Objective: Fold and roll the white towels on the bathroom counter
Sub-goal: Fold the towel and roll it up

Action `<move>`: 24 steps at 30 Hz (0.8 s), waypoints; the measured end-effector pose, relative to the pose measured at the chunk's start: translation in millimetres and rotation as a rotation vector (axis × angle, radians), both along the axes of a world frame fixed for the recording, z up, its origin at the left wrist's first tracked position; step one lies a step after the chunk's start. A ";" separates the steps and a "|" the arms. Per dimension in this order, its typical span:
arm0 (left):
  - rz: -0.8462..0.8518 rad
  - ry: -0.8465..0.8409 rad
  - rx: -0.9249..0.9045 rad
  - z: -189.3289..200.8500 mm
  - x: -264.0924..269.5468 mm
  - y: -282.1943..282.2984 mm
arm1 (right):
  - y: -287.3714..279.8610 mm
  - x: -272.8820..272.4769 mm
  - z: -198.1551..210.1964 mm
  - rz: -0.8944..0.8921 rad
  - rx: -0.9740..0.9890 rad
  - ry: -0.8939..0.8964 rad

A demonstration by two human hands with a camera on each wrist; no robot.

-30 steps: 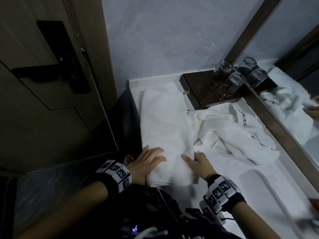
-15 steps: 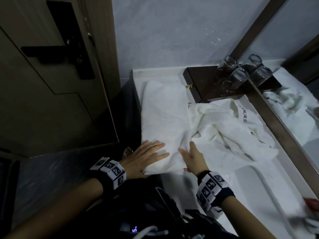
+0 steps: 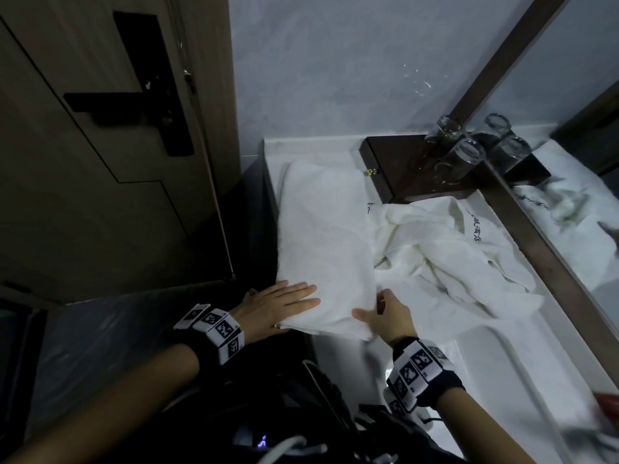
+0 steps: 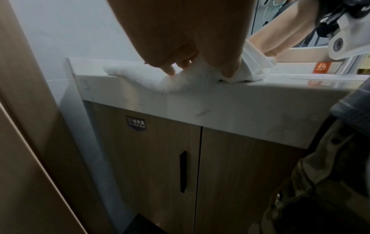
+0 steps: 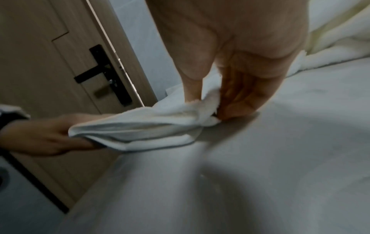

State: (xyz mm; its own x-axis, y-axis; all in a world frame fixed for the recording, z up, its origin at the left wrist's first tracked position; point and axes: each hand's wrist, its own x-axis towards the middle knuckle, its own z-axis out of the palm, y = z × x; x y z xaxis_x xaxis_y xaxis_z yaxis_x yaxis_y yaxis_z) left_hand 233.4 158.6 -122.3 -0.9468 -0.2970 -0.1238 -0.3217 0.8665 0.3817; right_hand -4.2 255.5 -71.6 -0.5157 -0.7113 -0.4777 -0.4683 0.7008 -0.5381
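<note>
Rolling looks about to begin: the folded towel (image 3: 326, 236) lies lengthwise at the desk's (image 3: 445, 373) left edge, left hand (image 3: 278, 304) flat on its near end, right hand (image 3: 388, 318) pinching the near corner, whose under-fingers hide beneath cloth, while a crumpled towel (image 3: 449, 252) waits beside.

Left hand (image 3: 278, 306) palm sits over the near towel (image 3: 321, 242) corner, so that corner's hidden in the head view. Right hand (image 5: 230, 88) fingers are tucked under the towel edge, tips out of sight. Embroidered lettering (image 3: 474, 231) on the crumpled towel (image 3: 445, 259) is too small to read. Something reddish (image 3: 606, 401) at the lower right edge is blurred and cut off.
</note>
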 end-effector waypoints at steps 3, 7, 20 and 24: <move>0.029 0.005 0.069 6.5 -1.4 1.5 | 7.9 5.3 3.8 0.140 -0.265 0.226; 0.143 0.166 0.256 21.1 -7.1 0.5 | 19.1 12.8 10.3 0.556 -0.299 -0.012; 0.562 0.348 0.729 33.2 -1.5 -7.5 | 13.1 -2.8 -1.4 0.306 -0.269 -0.174; 0.708 0.370 0.638 35.2 -10.2 -9.4 | -5.5 -4.5 -2.4 0.267 -0.156 -0.127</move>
State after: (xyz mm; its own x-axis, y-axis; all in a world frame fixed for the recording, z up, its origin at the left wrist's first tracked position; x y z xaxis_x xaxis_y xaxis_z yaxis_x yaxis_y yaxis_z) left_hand 223.2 149.2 -87.1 -0.5905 -0.7843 -0.1901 -0.4492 0.1237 0.8848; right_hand -8.7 250.0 -74.0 -0.2450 -0.8827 -0.4011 -0.5464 0.4674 -0.6949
